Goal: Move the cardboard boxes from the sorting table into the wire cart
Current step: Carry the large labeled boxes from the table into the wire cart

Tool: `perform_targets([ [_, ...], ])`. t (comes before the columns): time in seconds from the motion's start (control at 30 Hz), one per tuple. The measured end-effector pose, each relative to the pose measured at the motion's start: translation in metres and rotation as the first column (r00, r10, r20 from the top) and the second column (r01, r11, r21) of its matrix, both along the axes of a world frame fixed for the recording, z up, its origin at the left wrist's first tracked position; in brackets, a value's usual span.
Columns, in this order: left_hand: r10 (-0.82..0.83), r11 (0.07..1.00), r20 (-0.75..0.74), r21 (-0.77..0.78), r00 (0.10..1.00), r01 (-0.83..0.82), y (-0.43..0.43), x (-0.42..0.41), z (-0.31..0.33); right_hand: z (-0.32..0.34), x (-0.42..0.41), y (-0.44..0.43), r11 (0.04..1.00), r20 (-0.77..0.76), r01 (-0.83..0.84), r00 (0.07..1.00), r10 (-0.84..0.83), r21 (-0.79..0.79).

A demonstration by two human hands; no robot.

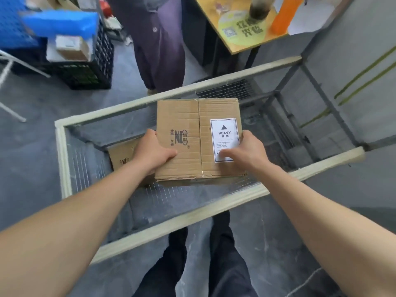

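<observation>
At far left a blue perforated plastic crate [12, 22] stands beside a black lattice plastic crate [90, 69], which holds a small brown cardboard parcel [72, 48] with a blurred white label.

Below us is the wire-mesh cart [62, 159], a rectangular cage with a pale padded rim. Low inside it, toward the left, lies a plain corrugated cardboard box [122, 157] with a dark stamp too small to read; most of it is hidden.

Our left hand [154, 153] grips the left edge of a larger brown corrugated cardboard box [192, 125], thumb flat on top and fingers curled underneath. We hold this box inside the outline of the rim, over the lower box; we cannot tell whether the two touch. Its creased top flaps meet at a centre seam, and the left flap carries a dark printed mark with block letters and characters we cannot make out.

The right flap bears a white rectangular label [225, 140]: a black triangle, the word "HEAVY", two characters beneath, then unreadable fine print. Our right hand [246, 151] clasps the right edge, thumb lying across the label's lower corner.

At upper right a yellow-topped table [235, 49] shows a round green sticker [242, 28] with a QR code and bold characters.
</observation>
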State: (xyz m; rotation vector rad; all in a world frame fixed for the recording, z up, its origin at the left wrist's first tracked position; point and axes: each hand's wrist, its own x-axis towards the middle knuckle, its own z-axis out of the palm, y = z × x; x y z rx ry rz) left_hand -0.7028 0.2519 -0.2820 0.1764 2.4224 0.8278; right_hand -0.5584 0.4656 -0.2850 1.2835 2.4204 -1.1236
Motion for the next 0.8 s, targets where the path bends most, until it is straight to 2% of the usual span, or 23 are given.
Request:
perform_targets([
  [0.2,0.126,0.99,0.074,-0.066,0.989,-0.122,0.013,-0.011,-0.075,-0.079,-0.042,0.032,0.99,0.026,-0.136,0.99,0.137,-0.023],
  [0.47,0.167,0.982,0.201,-0.116,0.965,-0.146,0.032,-0.022,-0.184,-0.192,-0.078,0.065,0.969,0.105,-0.246,0.963,0.247,-0.021],
  [0.8,0.222,0.966,0.205,-0.177,0.953,-0.187,0.019,-0.061,-0.317,-0.325,-0.131,0.06,0.941,0.122,-0.335,0.933,0.339,-0.054],
])
